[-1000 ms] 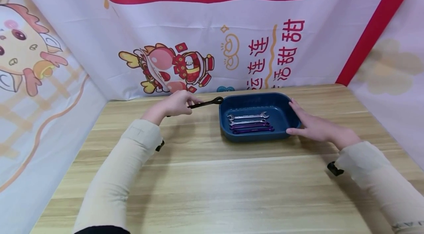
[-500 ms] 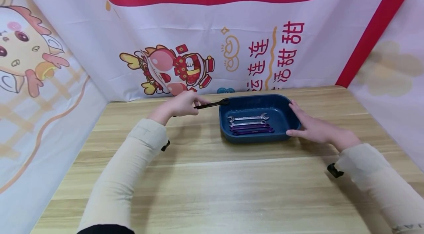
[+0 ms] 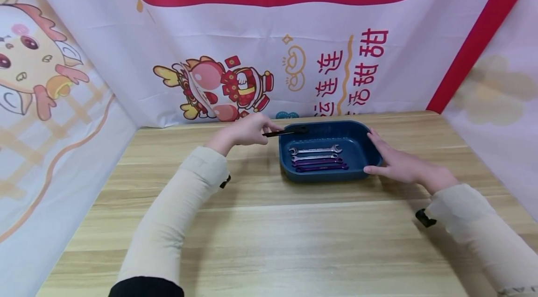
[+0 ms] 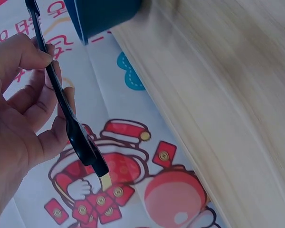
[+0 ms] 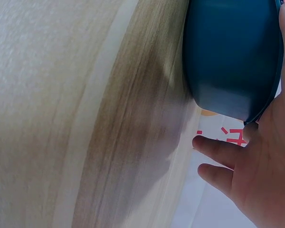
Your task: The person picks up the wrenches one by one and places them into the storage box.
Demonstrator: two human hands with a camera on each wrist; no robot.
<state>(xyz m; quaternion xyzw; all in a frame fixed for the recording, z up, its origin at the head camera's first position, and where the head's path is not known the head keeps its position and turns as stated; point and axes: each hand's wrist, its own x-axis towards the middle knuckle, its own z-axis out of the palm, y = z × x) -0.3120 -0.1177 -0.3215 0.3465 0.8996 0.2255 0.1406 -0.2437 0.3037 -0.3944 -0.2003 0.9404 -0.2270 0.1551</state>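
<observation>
My left hand (image 3: 248,130) pinches a black wrench (image 3: 294,130) between thumb and fingers. The wrench's far head reaches over the left rim of a dark blue tray (image 3: 332,175). In the left wrist view the wrench (image 4: 62,100) slants across the fingers, one end hanging free. Inside the tray lie two silver wrenches (image 3: 316,150) and two purple wrenches (image 3: 321,167), side by side. At the tray's right end my right hand (image 3: 397,162) rests with fingers spread, thumb at the near corner. The right wrist view shows the tray's outer wall (image 5: 232,57) beside the extended fingers.
The tray stands toward the back of a wooden table (image 3: 273,236). Behind it hangs a printed white and red cloth (image 3: 252,26), with more cloth along both sides. Black wrist mounts (image 3: 425,217) sit below the sleeves.
My left hand has moved right with the black wrench, whose head has passed from beside the left rim to inside it. The right hand and tray have stayed in place.
</observation>
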